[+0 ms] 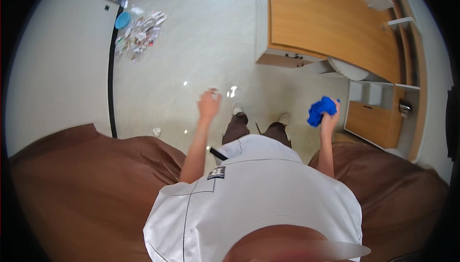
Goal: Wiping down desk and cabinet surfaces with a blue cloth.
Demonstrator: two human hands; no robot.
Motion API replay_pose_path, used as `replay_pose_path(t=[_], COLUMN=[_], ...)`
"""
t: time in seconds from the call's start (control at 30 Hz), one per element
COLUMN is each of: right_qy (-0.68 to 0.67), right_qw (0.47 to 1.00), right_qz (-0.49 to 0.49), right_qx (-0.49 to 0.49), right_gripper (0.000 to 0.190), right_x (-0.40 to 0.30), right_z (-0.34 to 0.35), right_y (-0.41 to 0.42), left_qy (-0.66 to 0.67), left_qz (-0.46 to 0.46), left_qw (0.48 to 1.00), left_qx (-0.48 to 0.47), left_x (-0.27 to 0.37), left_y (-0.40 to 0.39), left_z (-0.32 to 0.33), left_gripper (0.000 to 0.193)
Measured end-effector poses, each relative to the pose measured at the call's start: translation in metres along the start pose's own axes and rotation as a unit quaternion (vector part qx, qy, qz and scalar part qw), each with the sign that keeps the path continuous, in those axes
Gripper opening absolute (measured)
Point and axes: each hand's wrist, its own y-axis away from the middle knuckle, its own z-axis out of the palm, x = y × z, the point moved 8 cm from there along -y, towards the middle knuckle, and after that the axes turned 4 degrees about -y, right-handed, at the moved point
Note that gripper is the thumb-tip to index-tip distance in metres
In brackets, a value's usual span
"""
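A crumpled blue cloth [322, 110] is gripped in my right hand [330, 120], held out to the right above the floor. My left hand [209, 104] hangs over the glossy floor to the left of my legs, its fingers loosely curled with a gap at the thumb. A pale spot shows by its fingertips; whether it is floor glare or a small scrap cannot be told. Below and between the hands are my dark trousers [235, 129] and light shoes [237, 108].
Brown covered surfaces [97, 165] flank me. At the far left, a heap of paper scraps [142, 34] lies beside a blue basin [123, 20]. A small white scrap [156, 131] is on the floor. Ahead right stands a wooden desk [323, 21] with shelves and a cabinet [370, 122].
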Motion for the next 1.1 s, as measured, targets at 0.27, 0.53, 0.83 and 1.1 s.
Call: replay_pose_path(t=[0.27, 0.53, 0.83, 1.1], right_qy=[0.0, 0.024, 0.072, 0.0], right_qw=[0.997, 0.998, 0.992, 0.99], right_qz=[-0.061, -0.002, 0.063, 0.084], right_qx=[0.037, 0.054, 0.084, 0.116], right_gripper=[0.05, 0.048, 0.057, 0.059], right_x=[-0.033, 0.012, 0.04, 0.015], right_z=[0.03, 0.104, 0.243, 0.296], right_y=[0.005, -0.065, -0.175, -0.248], left_qy=[0.142, 0.202, 0.177, 0.245], left_qz=[-0.053, -0.172, -0.24, -0.186], left_qw=[0.985, 0.964, 0.949, 0.946], left_qx=[0.082, -0.029, -0.103, -0.106], left_x=[-0.059, -0.181, -0.184, -0.102], left_y=[-0.023, 0.03, -0.061, -0.247], left_z=[-0.121, 0.013, -0.069, -0.156], left_gripper=[0.031, 0.034, 0.032, 0.032])
